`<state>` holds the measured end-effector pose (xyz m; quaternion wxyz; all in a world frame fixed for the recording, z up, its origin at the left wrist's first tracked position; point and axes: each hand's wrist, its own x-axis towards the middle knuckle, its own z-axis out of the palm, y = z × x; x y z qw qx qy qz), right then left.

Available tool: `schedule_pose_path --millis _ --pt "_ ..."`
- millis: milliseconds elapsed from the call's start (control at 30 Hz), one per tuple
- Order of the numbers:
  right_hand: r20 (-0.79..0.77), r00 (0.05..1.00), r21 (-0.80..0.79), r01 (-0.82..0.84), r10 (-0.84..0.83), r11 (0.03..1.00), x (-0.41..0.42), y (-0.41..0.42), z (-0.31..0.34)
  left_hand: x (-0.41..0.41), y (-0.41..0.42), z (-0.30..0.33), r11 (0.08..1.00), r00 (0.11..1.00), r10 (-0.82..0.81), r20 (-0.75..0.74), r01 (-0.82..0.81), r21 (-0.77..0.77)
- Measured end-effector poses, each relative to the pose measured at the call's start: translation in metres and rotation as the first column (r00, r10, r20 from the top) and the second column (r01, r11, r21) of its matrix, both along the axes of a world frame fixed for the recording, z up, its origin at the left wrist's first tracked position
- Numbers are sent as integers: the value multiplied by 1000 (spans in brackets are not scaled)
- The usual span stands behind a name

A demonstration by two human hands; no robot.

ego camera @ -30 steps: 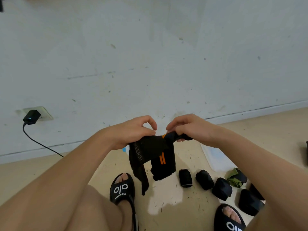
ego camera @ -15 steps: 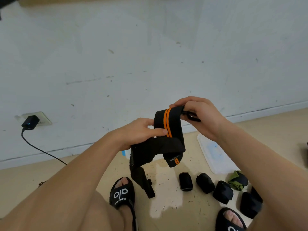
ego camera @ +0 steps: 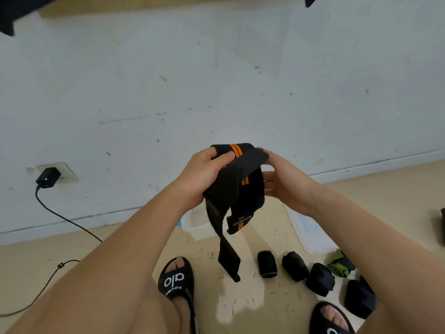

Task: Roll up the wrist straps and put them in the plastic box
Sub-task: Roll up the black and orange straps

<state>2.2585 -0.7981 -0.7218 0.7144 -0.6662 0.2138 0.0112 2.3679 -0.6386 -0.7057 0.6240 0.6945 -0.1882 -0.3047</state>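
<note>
We hold the black, orange-striped wrist strap [ego camera: 237, 189] in mid-air above the floor: left hand [ego camera: 202, 175] grips its fold, right hand [ego camera: 284, 186] lies loosely curled against it. It looks soft and limp; best pinched at one end.

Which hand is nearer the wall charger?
Left. The left hand grips the wrist strap on the charger's side; the right hand sits beyond the strap, farther from it.
</note>
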Motion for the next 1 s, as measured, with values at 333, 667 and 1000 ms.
schedule_pose_path --millis 333,667,1000 --pt "-203 903 -247 -422 380 872 -12 -7 -16 18 12 6 943 939 307 -153 -322 -87" --pt "46 999 74 -10 6 997 -4 -5 -4 6 16 5 883 982 -126 -140 175 436" --pt "53 997 380 30 -54 924 -6 -1 3 1 15 -1 850 919 -354 -174 394 350"
